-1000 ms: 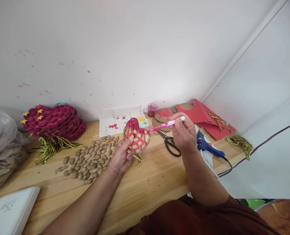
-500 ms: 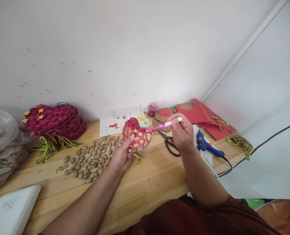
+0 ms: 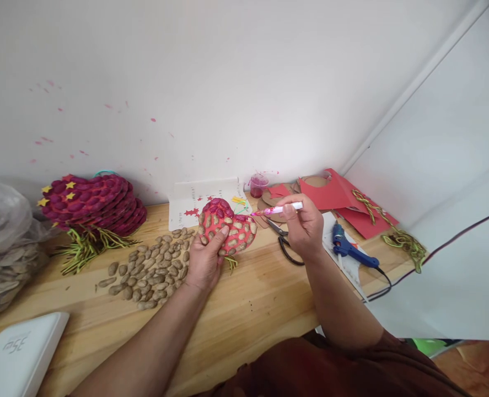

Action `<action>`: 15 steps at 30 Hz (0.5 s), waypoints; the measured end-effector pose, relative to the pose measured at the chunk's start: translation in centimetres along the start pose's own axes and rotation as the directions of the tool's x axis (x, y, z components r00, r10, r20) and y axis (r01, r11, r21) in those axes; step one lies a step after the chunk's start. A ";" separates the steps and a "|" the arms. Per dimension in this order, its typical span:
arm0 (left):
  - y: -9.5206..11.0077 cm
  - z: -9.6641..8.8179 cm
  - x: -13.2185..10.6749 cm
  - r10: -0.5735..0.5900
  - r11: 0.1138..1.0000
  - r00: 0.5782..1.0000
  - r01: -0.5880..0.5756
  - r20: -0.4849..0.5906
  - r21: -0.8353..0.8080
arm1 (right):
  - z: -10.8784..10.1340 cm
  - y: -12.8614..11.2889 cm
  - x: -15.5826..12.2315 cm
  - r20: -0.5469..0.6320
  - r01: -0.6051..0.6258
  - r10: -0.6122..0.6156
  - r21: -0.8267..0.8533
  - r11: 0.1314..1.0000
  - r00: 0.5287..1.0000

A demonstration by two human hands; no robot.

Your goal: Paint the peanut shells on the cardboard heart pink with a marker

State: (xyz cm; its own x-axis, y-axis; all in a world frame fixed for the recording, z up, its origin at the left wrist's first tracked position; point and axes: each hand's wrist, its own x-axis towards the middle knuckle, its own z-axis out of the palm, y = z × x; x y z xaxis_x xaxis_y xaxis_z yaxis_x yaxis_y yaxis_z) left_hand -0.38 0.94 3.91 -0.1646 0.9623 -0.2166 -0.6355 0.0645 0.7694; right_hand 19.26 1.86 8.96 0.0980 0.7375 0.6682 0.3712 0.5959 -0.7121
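Note:
My left hand (image 3: 206, 256) grips a red heart-shaped piece (image 3: 231, 227) covered with peanuts, its thumb across the front. Peanuts along the upper edge are magenta; the lower ones keep their tan shells. Green and brown strands hang beneath it. My right hand (image 3: 304, 226) pinches a white-handled paintbrush (image 3: 279, 209), whose magenta-stained tip is at the heart's upper right edge; whether it touches cannot be told. Behind the heart lies a white sheet (image 3: 180, 207) with red paper stars. A clear cup of magenta paint (image 3: 258, 186) stands by the wall.
Loose peanuts (image 3: 155, 270) are spread left of my left hand. Farther left are a stack of magenta peanut hearts (image 3: 99, 204), a plastic bag of peanuts (image 3: 8, 270) and a white power bank (image 3: 25, 353). Scissors (image 3: 288, 248), a blue glue gun (image 3: 354, 251) and red card (image 3: 331, 190) lie to the right.
The heart has turned to face me more squarely, and its upper left has shifted left. More magenta shows along its upper right edge. My right hand and paintbrush have moved slightly left.

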 end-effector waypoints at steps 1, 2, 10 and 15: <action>0.0 0.0 0.0 0.009 1.000 1.000 -0.009 -0.007 0.003 | 0.0 0.1 0.0 -0.014 0.006 -0.006 -0.001 1.000 1.000; 0.0 0.0 0.0 0.015 1.000 1.000 -0.015 -0.009 0.006 | 0.0 0.1 0.0 -0.017 0.004 -0.004 0.005 1.000 1.000; -0.2 -0.1 0.0 0.024 0.999 1.000 -0.024 0.007 0.034 | 0.1 0.4 0.0 0.015 -0.004 0.005 -0.081 0.997 1.000; -0.4 -0.3 -0.2 0.022 0.996 0.998 -0.027 0.054 0.089 | 0.4 0.4 0.0 -0.019 -0.007 0.005 -0.092 0.996 1.000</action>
State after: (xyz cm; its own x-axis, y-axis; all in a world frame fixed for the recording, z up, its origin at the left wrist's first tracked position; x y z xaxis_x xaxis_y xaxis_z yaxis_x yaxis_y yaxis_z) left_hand -0.28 0.67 3.45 -0.1375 0.9764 -0.1665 -0.5614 0.0617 0.8253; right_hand 19.08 2.24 8.59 0.1176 0.7342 0.6687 0.4535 0.5593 -0.6939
